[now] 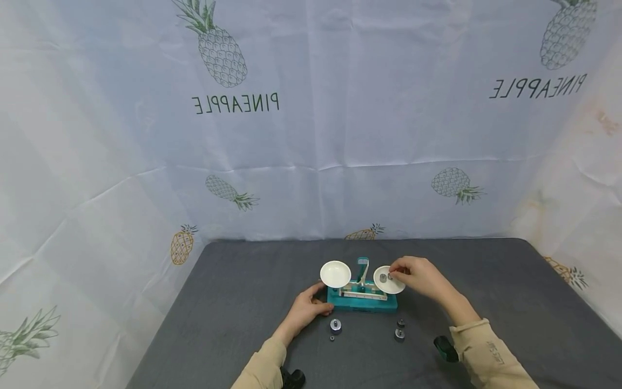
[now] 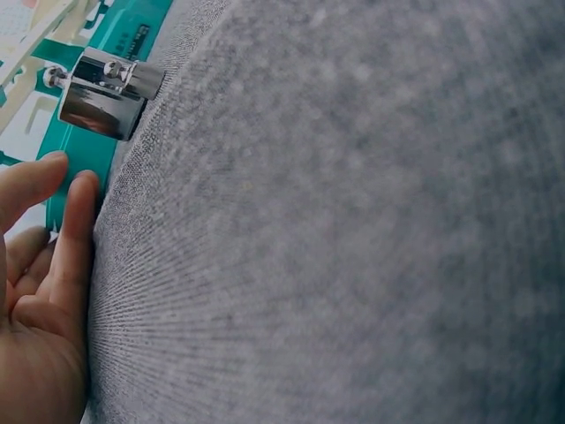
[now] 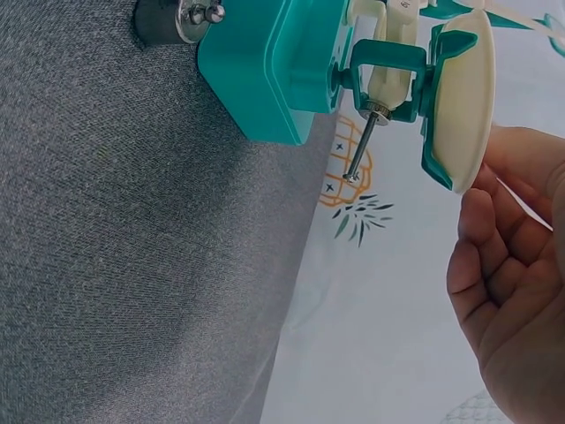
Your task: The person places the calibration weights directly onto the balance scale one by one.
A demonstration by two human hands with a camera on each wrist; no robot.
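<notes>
A teal balance scale (image 1: 362,303) with two white pans stands on the dark table. My left hand (image 1: 305,310) holds the left end of its base, thumb at the front corner and fingers farther back; the left wrist view shows fingertips (image 2: 84,181) against the teal base (image 2: 86,152). Over the right pan (image 1: 396,288), my right hand (image 1: 417,274) pinches a small metal weight (image 1: 390,276) close above the pan. Another metal weight (image 1: 383,277) sits in that pan. From the right wrist, the pan (image 3: 468,106) hides the fingertips. The left pan (image 1: 335,274) carries nothing.
In front of the scale's left end stand a larger metal weight (image 1: 336,326) and a tiny one (image 1: 332,338). Two more weights, a small one (image 1: 400,323) and a bigger one (image 1: 399,335), stand before its right end. A pineapple-print curtain (image 1: 359,129) hangs behind the table.
</notes>
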